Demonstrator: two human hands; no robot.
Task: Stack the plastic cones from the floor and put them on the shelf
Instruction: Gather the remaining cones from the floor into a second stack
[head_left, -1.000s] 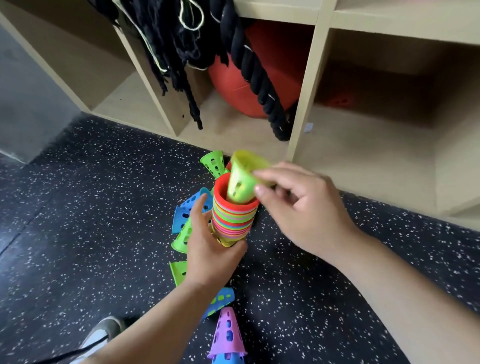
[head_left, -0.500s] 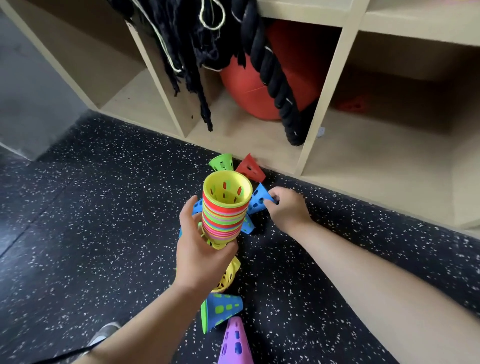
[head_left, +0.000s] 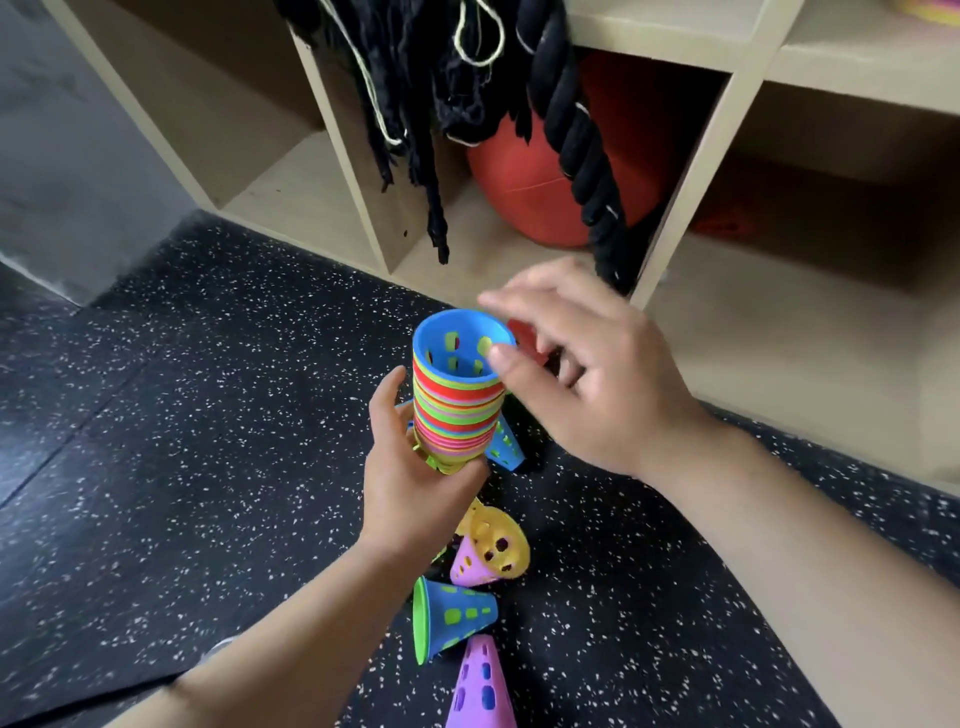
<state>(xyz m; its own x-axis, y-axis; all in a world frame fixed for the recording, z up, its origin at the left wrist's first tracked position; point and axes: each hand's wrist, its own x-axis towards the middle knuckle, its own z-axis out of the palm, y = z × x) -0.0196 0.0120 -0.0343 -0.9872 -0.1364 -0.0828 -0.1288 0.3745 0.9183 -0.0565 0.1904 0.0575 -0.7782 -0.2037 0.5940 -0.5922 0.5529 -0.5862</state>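
A black speckled floor (head_left: 208, 441) is seen from above, with a pale wooden shelf unit (head_left: 691, 182) running across the 12 o'clock side. Near the middle, a stack of plastic cones (head_left: 457, 415) is held above the floor, wide mouths up, banded red, green, yellow and pink down its side. A blue cone (head_left: 452, 338) is seated on top. The stack's narrow lower end is grasped by the left hand (head_left: 415, 493), entering from 7 o'clock, fingers and thumb wrapped round it. The right hand (head_left: 597, 384) is placed at 3 o'clock from the stack, entering from 4 o'clock; its fingers are spread and loose, and nothing is gripped in it. Its thumb tip lies at the blue rim; whether contact is made cannot be told.

Loose cones are scattered on the floor. A red cone (head_left: 524, 335) is partly hidden behind the right hand, at 1 o'clock from the stack. A second blue cone (head_left: 506, 449) lies just beside the stack's lower end at 5 o'clock. At 6 o'clock, below the left hand, a yellow cone (head_left: 501, 545) and a pink cone (head_left: 467, 569) lie touching, followed by a green-rimmed blue cone (head_left: 454, 618) on its side and a purple cone (head_left: 483, 686) at the bottom edge. In a lower shelf compartment at 12 o'clock an orange-red ball (head_left: 530, 192) is stored, with a thick black rope (head_left: 582, 156) hanging in front of it.
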